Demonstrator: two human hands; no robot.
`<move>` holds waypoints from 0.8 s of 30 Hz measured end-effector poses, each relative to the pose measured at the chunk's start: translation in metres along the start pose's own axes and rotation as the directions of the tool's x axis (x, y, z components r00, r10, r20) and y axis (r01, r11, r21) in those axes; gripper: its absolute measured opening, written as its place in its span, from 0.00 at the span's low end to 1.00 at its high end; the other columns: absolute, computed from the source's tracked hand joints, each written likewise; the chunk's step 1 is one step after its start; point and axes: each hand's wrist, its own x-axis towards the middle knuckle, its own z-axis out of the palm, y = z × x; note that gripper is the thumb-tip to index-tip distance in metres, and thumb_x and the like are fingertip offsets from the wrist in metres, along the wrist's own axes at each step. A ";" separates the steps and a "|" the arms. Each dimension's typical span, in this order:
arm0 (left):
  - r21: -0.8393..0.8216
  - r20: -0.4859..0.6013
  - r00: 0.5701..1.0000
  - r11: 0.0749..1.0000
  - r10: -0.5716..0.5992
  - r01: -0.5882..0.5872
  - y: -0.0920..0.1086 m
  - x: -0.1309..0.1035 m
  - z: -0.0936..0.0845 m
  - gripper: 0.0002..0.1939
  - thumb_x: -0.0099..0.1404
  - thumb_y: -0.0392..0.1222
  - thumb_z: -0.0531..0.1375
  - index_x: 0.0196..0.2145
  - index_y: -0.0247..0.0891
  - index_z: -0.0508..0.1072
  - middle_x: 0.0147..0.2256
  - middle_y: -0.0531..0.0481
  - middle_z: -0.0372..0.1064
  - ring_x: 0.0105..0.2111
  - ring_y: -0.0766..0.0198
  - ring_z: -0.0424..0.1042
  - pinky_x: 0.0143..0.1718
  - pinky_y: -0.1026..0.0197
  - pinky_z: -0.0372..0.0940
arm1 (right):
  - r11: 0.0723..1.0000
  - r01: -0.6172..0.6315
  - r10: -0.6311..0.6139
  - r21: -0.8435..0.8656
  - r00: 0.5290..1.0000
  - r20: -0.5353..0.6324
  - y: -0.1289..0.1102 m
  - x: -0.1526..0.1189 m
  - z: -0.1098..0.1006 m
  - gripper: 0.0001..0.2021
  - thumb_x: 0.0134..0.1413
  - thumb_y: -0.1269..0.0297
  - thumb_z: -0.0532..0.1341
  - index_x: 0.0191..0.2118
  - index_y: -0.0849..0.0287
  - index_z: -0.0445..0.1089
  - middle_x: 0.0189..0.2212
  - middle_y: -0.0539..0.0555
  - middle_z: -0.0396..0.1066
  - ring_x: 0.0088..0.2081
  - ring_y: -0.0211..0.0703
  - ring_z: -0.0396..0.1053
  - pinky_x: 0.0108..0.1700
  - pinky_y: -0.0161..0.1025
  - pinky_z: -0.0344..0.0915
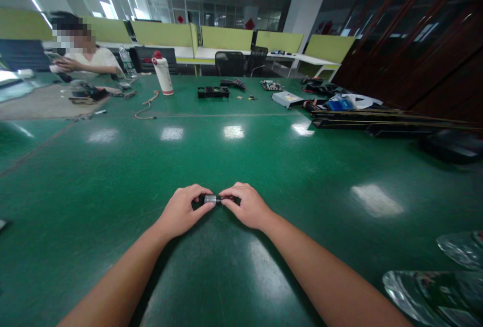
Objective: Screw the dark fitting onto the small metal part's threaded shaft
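Observation:
A small silver cylinder with a dark end, resembling a small motor [210, 199], lies sideways between my two hands, low over the green tabletop [211, 161]. My left hand [183, 211] pinches its silver body between thumb and fingers. From the other side, my right hand [247, 206] has its thumb and fingertips closed at the dark end. Those fingertips partly cover that end, so its exact shape is hidden. Both forearms reach in from the bottom of the view.
Clear plastic bottles [433, 292] lie at the lower right. Along the far side are a white flask [163, 75], a cord [145, 105], a black housing [213, 92], a circuit board [271, 85] and a metal box [287, 98]. A person [86, 58] sits at far left.

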 end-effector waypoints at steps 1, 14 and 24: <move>-0.002 0.001 1.000 1.000 -0.002 0.002 0.000 0.000 0.000 0.12 0.67 0.49 0.59 0.43 0.42 0.76 0.37 0.50 0.75 0.34 0.61 0.70 0.37 0.60 0.62 | 1.000 0.012 -0.012 -0.005 1.000 0.002 0.000 0.000 0.000 0.08 0.56 0.68 0.66 0.42 0.55 0.76 0.36 0.51 0.77 0.39 0.42 0.69 0.45 0.41 0.60; 0.001 0.002 1.000 1.000 -0.001 0.001 0.002 0.000 -0.001 0.11 0.67 0.48 0.59 0.43 0.42 0.76 0.38 0.50 0.75 0.36 0.60 0.71 0.38 0.60 0.63 | 0.997 0.041 -0.040 -0.060 0.999 0.023 0.000 -0.001 0.001 0.07 0.50 0.68 0.68 0.38 0.56 0.75 0.33 0.50 0.76 0.38 0.43 0.68 0.45 0.42 0.59; -0.021 -0.005 1.000 1.000 0.012 -0.012 0.001 0.000 -0.001 0.12 0.66 0.48 0.59 0.43 0.41 0.76 0.38 0.48 0.76 0.35 0.60 0.71 0.37 0.60 0.64 | 0.998 0.035 -0.034 -0.056 0.999 0.024 0.001 -0.001 0.002 0.06 0.51 0.68 0.67 0.37 0.56 0.74 0.33 0.50 0.75 0.38 0.43 0.67 0.44 0.42 0.59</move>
